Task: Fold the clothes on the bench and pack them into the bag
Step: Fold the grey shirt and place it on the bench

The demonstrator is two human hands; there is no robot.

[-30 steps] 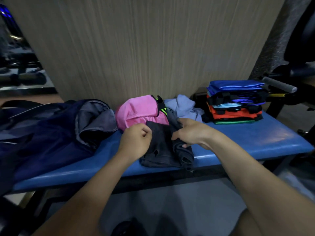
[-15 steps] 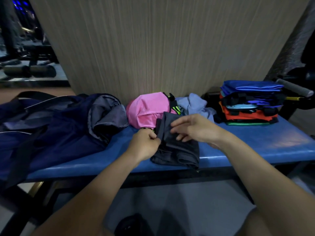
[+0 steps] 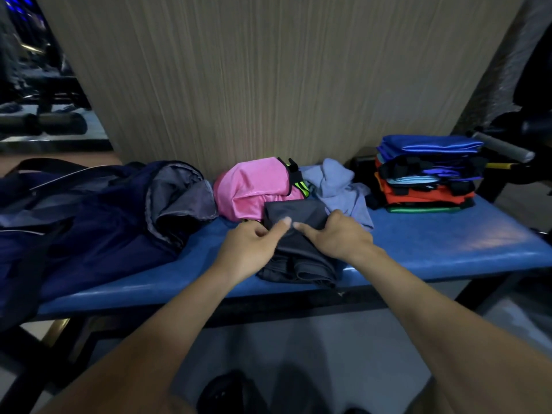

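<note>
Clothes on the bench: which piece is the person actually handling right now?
The dark grey garment at the bench's front edge; both hands hold it. The pink and light blue pieces lie untouched behind.

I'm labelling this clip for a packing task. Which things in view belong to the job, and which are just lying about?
Part of the job:
- dark grey garment, pinched by left hand and right hand
- pink garment
- light blue garment
- folded stack
- navy bag
- blue bench

Lying about:
- padded bar
- wood-grain panel
</note>
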